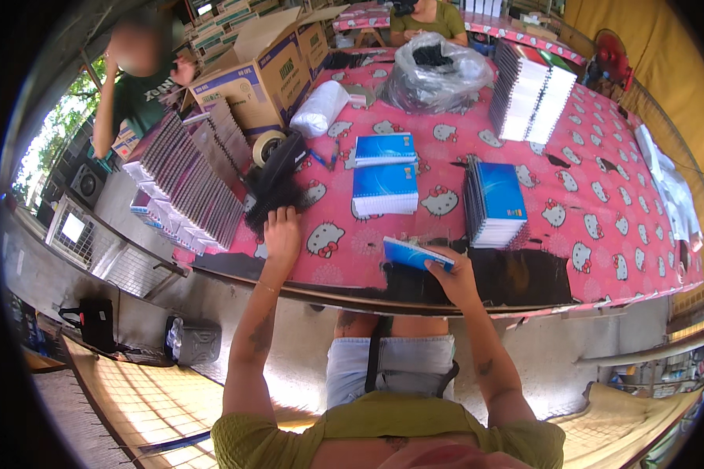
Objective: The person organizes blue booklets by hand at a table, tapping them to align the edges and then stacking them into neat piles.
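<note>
My right hand point(455, 277) is closed around a small blue-covered notebook point(416, 253), held tilted over the near edge of the table. My left hand point(282, 234) reaches forward, its fingers stretched out onto a heap of thin black strands point(278, 199) that look like binding coils; whether the fingertips pinch any is hard to see. Beyond my hands lie two neighbouring stacks of blue notebooks, a nearer stack point(385, 186) and a farther stack point(384, 148). To their right stands a taller pile of blue spiral notebooks point(499, 195).
Spiral notebooks point(184, 180) stand in rows at the left, beside a black tape dispenser point(278, 160). Behind are an open carton point(250, 82), a white plastic roll point(319, 108), a clear bag point(438, 78) and tall notebook stacks point(528, 94). Two people are across the pink-covered table point(602, 266).
</note>
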Action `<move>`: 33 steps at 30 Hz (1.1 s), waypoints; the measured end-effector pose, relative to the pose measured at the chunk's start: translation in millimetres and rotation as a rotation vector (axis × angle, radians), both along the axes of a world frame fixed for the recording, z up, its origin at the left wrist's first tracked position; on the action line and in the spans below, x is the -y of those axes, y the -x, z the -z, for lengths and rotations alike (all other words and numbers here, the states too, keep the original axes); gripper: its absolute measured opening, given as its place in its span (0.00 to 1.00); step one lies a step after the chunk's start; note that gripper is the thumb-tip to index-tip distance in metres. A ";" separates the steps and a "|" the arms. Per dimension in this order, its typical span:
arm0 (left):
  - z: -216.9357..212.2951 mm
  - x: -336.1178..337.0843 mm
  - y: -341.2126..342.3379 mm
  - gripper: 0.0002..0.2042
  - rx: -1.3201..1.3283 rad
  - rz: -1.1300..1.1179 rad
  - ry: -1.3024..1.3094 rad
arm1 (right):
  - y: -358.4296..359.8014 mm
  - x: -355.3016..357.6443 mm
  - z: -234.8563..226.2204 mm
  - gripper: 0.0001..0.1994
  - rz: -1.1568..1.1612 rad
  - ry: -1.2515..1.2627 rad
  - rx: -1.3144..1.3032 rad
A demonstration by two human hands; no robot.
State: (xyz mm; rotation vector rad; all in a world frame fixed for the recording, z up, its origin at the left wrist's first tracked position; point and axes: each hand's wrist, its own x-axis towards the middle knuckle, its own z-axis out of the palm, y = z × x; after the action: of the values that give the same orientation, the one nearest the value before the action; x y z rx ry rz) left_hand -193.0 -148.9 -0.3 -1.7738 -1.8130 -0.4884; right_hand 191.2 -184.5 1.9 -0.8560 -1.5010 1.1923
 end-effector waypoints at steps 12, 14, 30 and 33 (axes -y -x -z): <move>-34.2 11.0 -36.8 0.10 0.127 0.163 -0.049 | -18.6 -3.6 -1.1 0.14 -0.011 -0.066 0.083; -39.5 23.5 -61.5 0.11 0.415 0.345 0.048 | -21.0 -0.1 -3.2 0.13 0.007 -0.062 0.105; -43.6 50.3 -160.2 0.12 0.809 0.699 0.142 | -20.9 2.8 2.0 0.13 0.012 -0.011 0.075; -51.1 52.9 -156.1 0.11 0.845 0.720 0.188 | -21.0 3.5 0.5 0.13 0.005 0.015 0.078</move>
State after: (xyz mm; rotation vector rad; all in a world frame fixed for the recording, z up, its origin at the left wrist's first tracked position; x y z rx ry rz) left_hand -36.8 -201.8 50.8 -2.5936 -1.6523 -1.5829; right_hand 212.1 -188.1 1.3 -0.9255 -1.5534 1.1796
